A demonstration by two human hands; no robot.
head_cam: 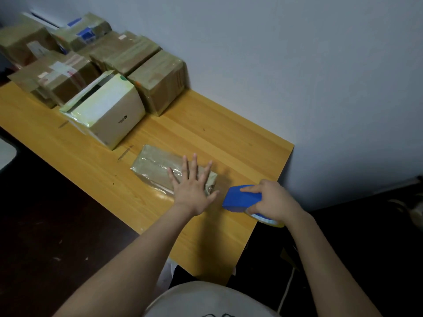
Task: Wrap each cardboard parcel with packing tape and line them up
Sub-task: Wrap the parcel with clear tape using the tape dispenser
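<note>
Forearms [128, 259] are extended over the table [229, 138]. Left hand [193, 188] is laid flat, fingers spread, on the near end of a taped flat parcel [155, 164]. Just right of the parcel, a blue tape dispenser [242, 197] is gripped by the right hand [273, 201]. Wrapped boxes [160, 83] are grouped beyond the parcel.

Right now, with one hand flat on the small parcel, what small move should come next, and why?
Probably bring the tape dispenser in the right hand onto the near end of the parcel and start a strip. The left hand lies flat on the parcel, fingers spread, pinning it to the table, and the dispenser sits just beside that end, not touching.
</note>
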